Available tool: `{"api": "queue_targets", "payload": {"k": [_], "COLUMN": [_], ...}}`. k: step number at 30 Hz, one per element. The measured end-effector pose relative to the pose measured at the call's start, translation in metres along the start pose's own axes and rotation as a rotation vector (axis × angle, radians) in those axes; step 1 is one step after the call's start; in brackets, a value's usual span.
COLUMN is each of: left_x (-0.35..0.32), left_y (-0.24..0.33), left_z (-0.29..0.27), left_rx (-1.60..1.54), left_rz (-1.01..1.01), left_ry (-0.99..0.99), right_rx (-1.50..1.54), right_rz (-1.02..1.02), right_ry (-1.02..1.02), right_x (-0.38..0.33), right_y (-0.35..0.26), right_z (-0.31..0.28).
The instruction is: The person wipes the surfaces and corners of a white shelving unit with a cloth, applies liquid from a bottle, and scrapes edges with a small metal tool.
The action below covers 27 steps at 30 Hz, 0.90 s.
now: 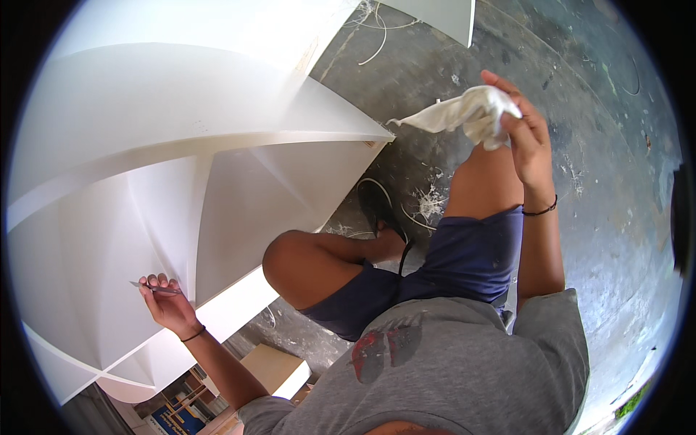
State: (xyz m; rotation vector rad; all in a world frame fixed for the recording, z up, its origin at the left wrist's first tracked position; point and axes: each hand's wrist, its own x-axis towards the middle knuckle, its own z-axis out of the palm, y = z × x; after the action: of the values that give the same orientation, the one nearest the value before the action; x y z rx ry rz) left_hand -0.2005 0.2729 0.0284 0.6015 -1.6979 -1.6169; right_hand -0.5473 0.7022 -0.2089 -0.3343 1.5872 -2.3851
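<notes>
My left hand [172,308] is closed round a slim grey knife [161,289], its pointed tip sticking out to the left past the fingers. It is over the inside of a large white shelf unit [254,217] with several compartments. My right hand [528,138], raised at the far right above my knee, grips a crumpled white cloth [475,114] between thumb and fingers. The cloth's thin end trails left toward the corner of the white unit. Whether that end touches the corner, I cannot tell.
White shavings [430,201] and thin curled strips [374,51] lie on the grey concrete floor [602,217]. Another white panel [442,16] is at the top. A box-like piece with a tan top [272,366] and a blue package [177,420] are at the lower left.
</notes>
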Motion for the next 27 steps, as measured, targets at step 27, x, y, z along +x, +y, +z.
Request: {"api": "queue_targets", "payload": {"k": [27], "left_x": [0.090], "left_y": [-0.016], "left_z": [0.100], "left_rx": [1.239], "left_rz": [0.240], "left_ry": [-0.006], "right_rx": [-0.162], "right_rz": [-0.315], "right_ry": [0.157], "right_x": [-0.023], "right_y": [0.171], "right_z": [0.200]}}
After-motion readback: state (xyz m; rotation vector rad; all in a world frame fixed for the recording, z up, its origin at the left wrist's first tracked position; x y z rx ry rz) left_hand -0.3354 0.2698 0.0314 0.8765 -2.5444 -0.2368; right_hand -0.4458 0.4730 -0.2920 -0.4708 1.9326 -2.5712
